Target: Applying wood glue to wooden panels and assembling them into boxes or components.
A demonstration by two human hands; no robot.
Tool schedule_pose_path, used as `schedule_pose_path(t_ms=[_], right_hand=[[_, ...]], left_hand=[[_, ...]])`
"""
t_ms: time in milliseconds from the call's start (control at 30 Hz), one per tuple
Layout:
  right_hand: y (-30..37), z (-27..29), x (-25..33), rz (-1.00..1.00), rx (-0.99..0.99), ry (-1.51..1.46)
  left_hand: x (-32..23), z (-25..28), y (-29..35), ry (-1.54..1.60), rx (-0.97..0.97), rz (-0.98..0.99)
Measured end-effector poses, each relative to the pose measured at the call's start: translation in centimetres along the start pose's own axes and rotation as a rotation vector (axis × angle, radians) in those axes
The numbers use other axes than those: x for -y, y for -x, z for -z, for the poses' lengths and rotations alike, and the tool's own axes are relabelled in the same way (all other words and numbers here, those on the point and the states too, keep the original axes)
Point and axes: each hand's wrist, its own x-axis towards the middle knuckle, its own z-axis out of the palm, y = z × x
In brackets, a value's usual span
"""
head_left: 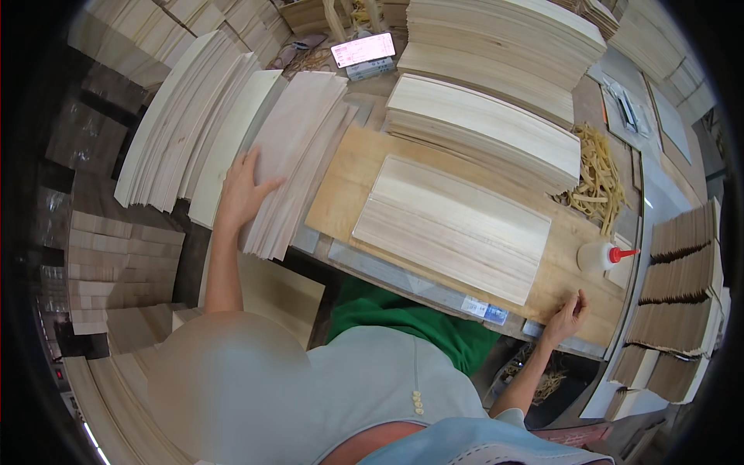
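My left hand (246, 192) rests against the near-left edge of a row of thin pale wooden boards (293, 124) standing on the left. Its thumb is spread away from the fingers, and the thumb lies over the boards' face. My right hand (570, 316) is over the right front part of a wide plywood work board (333, 198), its fingers curled in and pressed together. Whether they hold anything small is hidden. Between the hands, a stack of thin wooden panels (457, 225) lies flat on the work board. A white squeeze bottle with a red nozzle (598, 256) stands beyond my right hand.
Further wooden boards (182, 116) stand at the far left. A tall board stack (496, 54) and a lower one (480, 124) are at the back. Yellowish bands (598, 174) lie in a heap behind the bottle. A lit phone (363, 50) stands at the back; bundled slats (678, 271) are right.
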Motion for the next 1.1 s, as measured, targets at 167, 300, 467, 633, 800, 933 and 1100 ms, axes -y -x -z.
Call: schedule_pose_path(t_ms=[167, 300, 467, 633, 800, 933, 1100], right_hand=[[-0.5, 0.2, -1.4, -0.007, 0.024, -0.011], [-0.6, 0.6, -1.4, 0.049, 0.05, 0.085], [-0.2, 0.2, -1.0, 0.11, 0.042, 0.107], [-0.5, 0.4, -0.7, 0.036, 0.084, 0.15], [-0.4, -0.1, 0.3, 0.073, 0.038, 0.247], [0.2, -1.5, 2.5, -0.011, -0.017, 0.144], [-0.1, -0.6, 0.2, 0.061, 0.043, 0.244]], left_hand=[[0.1, 0.0, 0.1, 0.075, -0.024, 0.015], [-0.3, 0.5, 0.1, 0.139, -0.028, 0.035], [0.4, 0.3, -0.2, 0.23, -0.037, 0.073], [0.5, 0.4, 0.1, 0.252, -0.054, 0.095], [-0.2, 0.2, 0.1, 0.267, -0.039, 0.13], [-1.0, 0.5, 0.4, 0.288, -0.057, 0.166], [-0.9, 0.9, 0.7, 0.3, -0.064, 0.19]])
